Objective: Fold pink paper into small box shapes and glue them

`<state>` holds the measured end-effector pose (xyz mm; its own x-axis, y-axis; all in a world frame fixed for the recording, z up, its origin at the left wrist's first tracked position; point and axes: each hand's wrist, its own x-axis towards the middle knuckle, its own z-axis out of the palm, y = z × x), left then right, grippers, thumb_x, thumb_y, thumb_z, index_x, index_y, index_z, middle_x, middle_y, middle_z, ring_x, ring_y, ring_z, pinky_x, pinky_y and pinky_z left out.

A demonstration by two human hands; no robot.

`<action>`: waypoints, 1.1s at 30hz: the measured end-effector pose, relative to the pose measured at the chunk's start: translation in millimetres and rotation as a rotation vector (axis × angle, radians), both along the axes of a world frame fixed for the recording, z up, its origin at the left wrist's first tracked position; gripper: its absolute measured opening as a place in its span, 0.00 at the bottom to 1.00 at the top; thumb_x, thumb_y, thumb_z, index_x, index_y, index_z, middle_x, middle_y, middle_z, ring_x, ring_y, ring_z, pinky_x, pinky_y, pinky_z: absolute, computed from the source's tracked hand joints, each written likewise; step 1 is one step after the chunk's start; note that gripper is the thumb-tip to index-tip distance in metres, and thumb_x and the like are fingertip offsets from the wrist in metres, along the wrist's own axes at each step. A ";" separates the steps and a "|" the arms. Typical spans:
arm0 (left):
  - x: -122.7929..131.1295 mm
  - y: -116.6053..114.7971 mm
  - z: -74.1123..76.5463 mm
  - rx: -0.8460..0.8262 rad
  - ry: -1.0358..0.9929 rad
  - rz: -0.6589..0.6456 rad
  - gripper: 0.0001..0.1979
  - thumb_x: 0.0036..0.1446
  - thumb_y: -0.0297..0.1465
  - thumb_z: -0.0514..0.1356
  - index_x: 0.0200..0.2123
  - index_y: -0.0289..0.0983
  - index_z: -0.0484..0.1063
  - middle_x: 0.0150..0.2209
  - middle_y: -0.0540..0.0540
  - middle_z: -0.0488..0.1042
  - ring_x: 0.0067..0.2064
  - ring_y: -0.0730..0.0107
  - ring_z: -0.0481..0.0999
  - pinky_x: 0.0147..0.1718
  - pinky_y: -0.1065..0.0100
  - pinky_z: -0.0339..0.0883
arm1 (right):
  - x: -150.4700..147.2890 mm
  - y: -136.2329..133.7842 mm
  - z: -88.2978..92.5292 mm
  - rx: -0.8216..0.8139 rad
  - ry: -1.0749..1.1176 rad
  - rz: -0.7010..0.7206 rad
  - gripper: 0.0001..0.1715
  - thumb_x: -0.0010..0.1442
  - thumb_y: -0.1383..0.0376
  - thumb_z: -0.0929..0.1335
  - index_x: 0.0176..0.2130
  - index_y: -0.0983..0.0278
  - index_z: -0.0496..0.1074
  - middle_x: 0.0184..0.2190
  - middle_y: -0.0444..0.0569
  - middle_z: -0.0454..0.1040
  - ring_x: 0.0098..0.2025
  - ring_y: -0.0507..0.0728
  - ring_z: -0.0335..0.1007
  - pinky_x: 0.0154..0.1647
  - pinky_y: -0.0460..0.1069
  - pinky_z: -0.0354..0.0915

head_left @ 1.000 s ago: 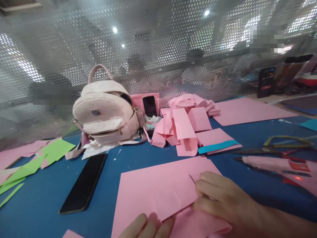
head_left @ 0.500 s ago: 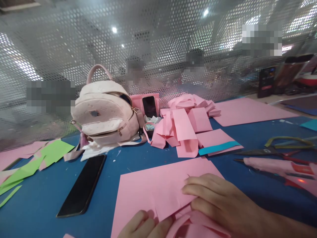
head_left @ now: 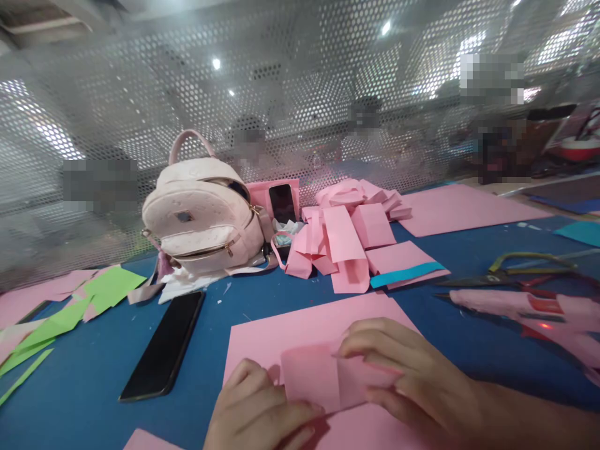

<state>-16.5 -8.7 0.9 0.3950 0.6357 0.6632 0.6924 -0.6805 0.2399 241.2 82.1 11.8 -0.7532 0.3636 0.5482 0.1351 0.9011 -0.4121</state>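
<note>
Between my hands is a folded piece of pink paper (head_left: 312, 374), creased into panels and lifted a little over the larger pink sheet (head_left: 272, 334) on the table. My left hand (head_left: 262, 406) grips its left and lower edge, with the fingers curled. At the other end, my right hand (head_left: 403, 362) pinches the paper between thumb and fingers. Part of the folded end is hidden behind the right fingers. A corner of another pink paper (head_left: 150, 440) shows at the bottom edge.
A black phone (head_left: 164, 344) lies on the left, near green paper pieces (head_left: 115, 290). Behind stand a pale pink backpack (head_left: 201, 212) and a pile of folded pink pieces (head_left: 347, 234). To the right are a pink glue gun (head_left: 506, 303) with a lit red light and scissors (head_left: 497, 278).
Both hands have raised and turned the folded pink paper, so its creased panels now face me. My left hand has come further into view, and my right fingers now pinch the right end.
</note>
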 end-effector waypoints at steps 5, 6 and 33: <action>1.1 3.6 -1.2 -0.303 -0.412 0.148 0.05 0.60 0.31 0.66 0.40 0.45 0.81 0.28 0.51 0.79 0.28 0.70 0.74 0.29 0.68 0.71 | -6.2 5.6 -7.4 -0.219 0.057 -0.066 0.14 0.71 0.57 0.63 0.38 0.61 0.72 0.42 0.54 0.73 0.47 0.60 0.69 0.48 0.54 0.70; 1.5 4.2 -2.5 -0.366 -0.471 0.192 0.06 0.59 0.30 0.66 0.39 0.44 0.82 0.29 0.50 0.79 0.28 0.70 0.74 0.29 0.69 0.71 | -6.8 6.3 -8.8 -0.284 0.068 -0.094 0.13 0.69 0.58 0.64 0.35 0.61 0.71 0.41 0.53 0.73 0.46 0.60 0.69 0.47 0.53 0.70; 26.0 11.5 -4.7 -0.484 -0.573 0.338 0.13 0.52 0.22 0.65 0.35 0.45 0.84 0.33 0.47 0.83 0.38 0.60 0.77 0.35 0.63 0.70 | -18.4 -3.0 -3.4 -0.475 0.216 -0.234 0.07 0.58 0.67 0.73 0.38 0.57 0.83 0.33 0.47 0.79 0.41 0.58 0.71 0.44 0.52 0.71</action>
